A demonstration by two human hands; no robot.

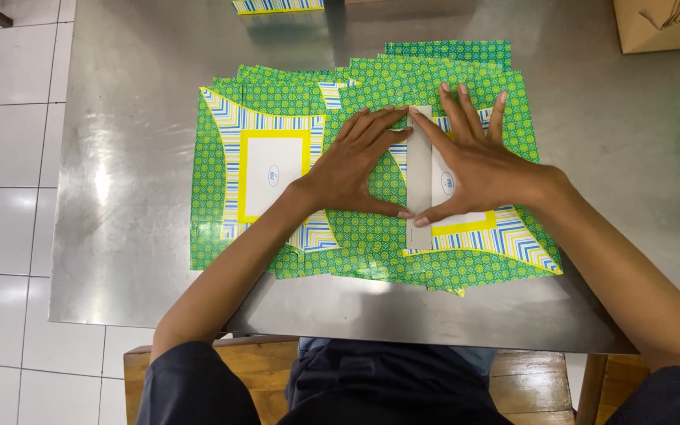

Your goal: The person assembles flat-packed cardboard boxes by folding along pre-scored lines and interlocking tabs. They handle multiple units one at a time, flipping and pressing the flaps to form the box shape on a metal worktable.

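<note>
A stack of flat green patterned paper sheets with blue-striped borders and a white panel framed in yellow lies on a steel table. My left hand lies flat on the top sheet, fingers spread, pressing near a grey strip that runs down the middle. My right hand presses flat on the other side of that strip, over a second white panel. Both thumbs and forefingers nearly meet along the strip. Neither hand grips anything.
A brown cardboard box stands at the table's far right corner. Another striped sheet peeks in at the far edge. White floor tiles lie to the left, a wooden bench is under me.
</note>
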